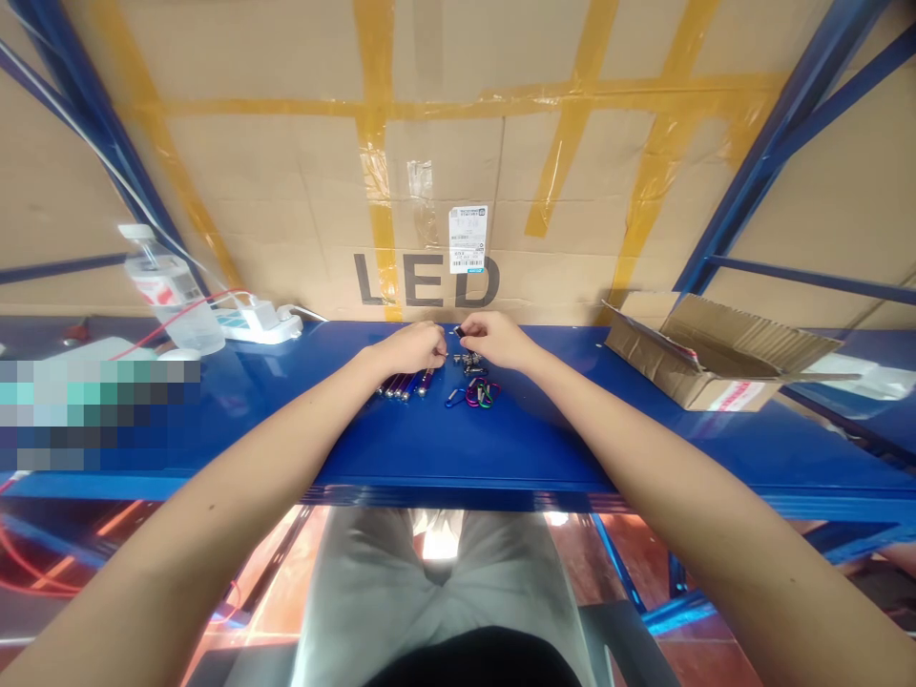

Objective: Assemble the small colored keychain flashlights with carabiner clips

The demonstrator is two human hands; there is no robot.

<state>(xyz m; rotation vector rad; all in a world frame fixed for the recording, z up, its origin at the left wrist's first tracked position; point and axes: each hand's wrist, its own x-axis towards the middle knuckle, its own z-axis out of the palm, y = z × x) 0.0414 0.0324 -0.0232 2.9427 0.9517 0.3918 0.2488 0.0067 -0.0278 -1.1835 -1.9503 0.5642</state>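
Note:
Both my arms reach forward over a blue metal shelf point(515, 439). My left hand point(409, 347) is closed, fingers curled around a small thing I cannot make out. My right hand point(493, 339) is closed in a pinch on a tiny dark part point(458, 331) held between the two hands. Just below my left hand lies a row of small purple cylinders point(405, 385). Under my right hand sit several small metal pieces point(468, 362), and in front of them a cluster of coloured carabiner clips point(478, 392).
An open cardboard box point(716, 358) stands on the shelf at the right. At the left are a plastic water bottle point(172, 291), a white power strip point(261, 322) and a red wire. A taped cardboard wall marked LED point(429, 191) closes the back.

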